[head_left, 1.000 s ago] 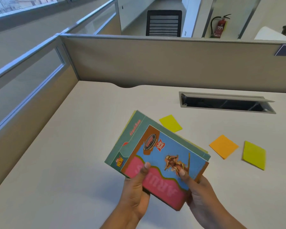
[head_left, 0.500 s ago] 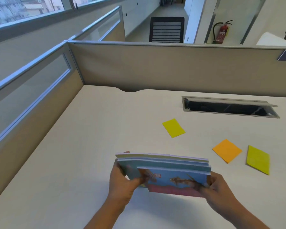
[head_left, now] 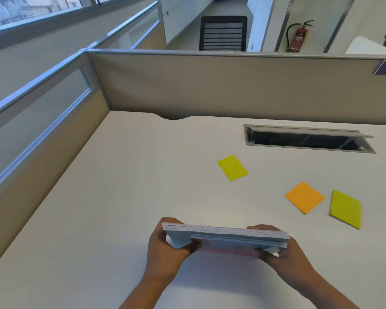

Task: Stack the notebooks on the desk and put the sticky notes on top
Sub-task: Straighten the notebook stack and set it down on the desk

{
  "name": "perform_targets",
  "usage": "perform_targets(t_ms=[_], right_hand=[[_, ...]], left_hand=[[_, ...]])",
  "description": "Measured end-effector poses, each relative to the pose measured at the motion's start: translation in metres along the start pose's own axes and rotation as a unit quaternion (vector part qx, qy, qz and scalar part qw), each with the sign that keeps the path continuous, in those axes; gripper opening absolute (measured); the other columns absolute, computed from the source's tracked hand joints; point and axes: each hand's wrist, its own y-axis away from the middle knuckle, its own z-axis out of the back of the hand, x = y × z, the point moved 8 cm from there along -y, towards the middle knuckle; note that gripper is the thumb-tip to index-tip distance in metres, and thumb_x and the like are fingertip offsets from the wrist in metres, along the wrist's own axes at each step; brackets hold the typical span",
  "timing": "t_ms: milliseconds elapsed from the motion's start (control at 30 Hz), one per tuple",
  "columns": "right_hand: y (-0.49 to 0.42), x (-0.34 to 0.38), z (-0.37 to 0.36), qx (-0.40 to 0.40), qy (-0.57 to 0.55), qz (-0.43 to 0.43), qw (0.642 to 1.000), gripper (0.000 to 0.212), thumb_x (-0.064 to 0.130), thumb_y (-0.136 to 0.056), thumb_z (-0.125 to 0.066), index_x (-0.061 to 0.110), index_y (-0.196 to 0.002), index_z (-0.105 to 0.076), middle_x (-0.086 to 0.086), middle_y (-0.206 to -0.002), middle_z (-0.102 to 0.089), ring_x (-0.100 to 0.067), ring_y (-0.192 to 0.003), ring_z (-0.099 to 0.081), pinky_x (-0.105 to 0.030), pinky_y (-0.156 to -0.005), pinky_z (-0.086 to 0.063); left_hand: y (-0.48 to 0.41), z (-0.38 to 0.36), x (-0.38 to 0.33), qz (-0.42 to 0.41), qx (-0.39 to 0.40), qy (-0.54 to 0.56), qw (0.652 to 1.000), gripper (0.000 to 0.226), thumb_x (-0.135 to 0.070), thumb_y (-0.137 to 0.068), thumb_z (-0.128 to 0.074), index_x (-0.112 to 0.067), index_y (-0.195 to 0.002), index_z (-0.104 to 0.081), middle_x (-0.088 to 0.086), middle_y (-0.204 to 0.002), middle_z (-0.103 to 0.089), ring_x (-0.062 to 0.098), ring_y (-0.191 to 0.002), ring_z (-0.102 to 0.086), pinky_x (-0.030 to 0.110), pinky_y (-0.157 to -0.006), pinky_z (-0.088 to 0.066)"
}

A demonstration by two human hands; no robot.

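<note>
Gripping the stack of notebooks [head_left: 226, 238] at both ends, the left hand [head_left: 165, 248] and the right hand [head_left: 288, 256] hold it near the front of the desk [head_left: 120, 197], its page edges turned up toward the camera. The left fingers wrap behind the stack's left end with the thumb pressed on the near cover; the right fingers curl over its right end, thumb clamped on the near lower corner. Whether the stack's lower edge touches the desk cannot be told. Farther out and to the right lie three sticky notes, all flat and apart from the stack: a yellow-green note [head_left: 345, 208] at the far right, an orange note [head_left: 304, 197] just left of it, and another yellow note [head_left: 232, 167] farther back toward the middle. Beyond them, an open cable tray [head_left: 308, 140] is set into the desk before the grey partition [head_left: 232, 85].
</note>
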Motion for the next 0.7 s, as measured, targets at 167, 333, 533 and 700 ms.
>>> perform_targets(t_ms=[167, 333, 533, 700], right_hand=[[-0.004, 0.003, 0.005, -0.002, 0.015, 0.018, 1.000, 0.044, 0.001, -0.066, -0.085, 0.021, -0.103, -0.071, 0.005, -0.107, -0.072, -0.009, -0.097, -0.067, -0.020, -0.081, -0.055], [-0.004, 0.002, 0.000, 0.033, 0.025, 0.011, 0.999, 0.049, 0.000, -0.063, -0.086, 0.018, -0.105, -0.069, 0.001, -0.104, -0.073, -0.015, -0.096, -0.070, -0.034, -0.084, -0.058], [0.001, 0.024, 0.000, 0.026, 0.106, 0.038, 0.993, 0.039, 0.015, -0.075, -0.080, 0.045, -0.097, -0.070, 0.018, -0.092, -0.075, 0.001, -0.079, -0.070, -0.021, -0.068, -0.055], [0.012, 0.046, 0.000, -0.019, 0.045, 0.035, 0.998, 0.022, 0.050, -0.062, -0.080, 0.046, -0.084, -0.075, 0.018, -0.081, -0.078, 0.001, -0.073, -0.072, -0.022, -0.060, -0.057]], left_hand=[[0.001, -0.002, -0.006, -0.008, 0.023, 0.006, 1.000, 0.064, 0.003, -0.052, -0.093, -0.022, -0.100, -0.059, -0.003, -0.102, -0.064, 0.018, -0.100, -0.061, 0.006, -0.066, -0.054], [-0.003, 0.000, -0.002, -0.015, 0.031, 0.000, 0.999, 0.061, 0.001, -0.051, -0.094, -0.024, -0.100, -0.068, -0.015, -0.102, -0.069, 0.007, -0.102, -0.065, 0.013, -0.076, -0.058], [-0.017, 0.004, 0.000, 0.005, 0.045, -0.036, 0.998, 0.034, -0.004, -0.054, -0.094, -0.016, -0.077, -0.071, -0.004, -0.079, -0.074, 0.011, -0.074, -0.070, 0.026, -0.064, -0.062], [-0.038, 0.003, -0.014, 0.028, 0.073, -0.009, 0.997, 0.044, 0.010, -0.054, -0.089, -0.013, -0.087, -0.072, -0.013, -0.076, -0.079, 0.002, -0.072, -0.073, 0.015, -0.059, -0.056]])
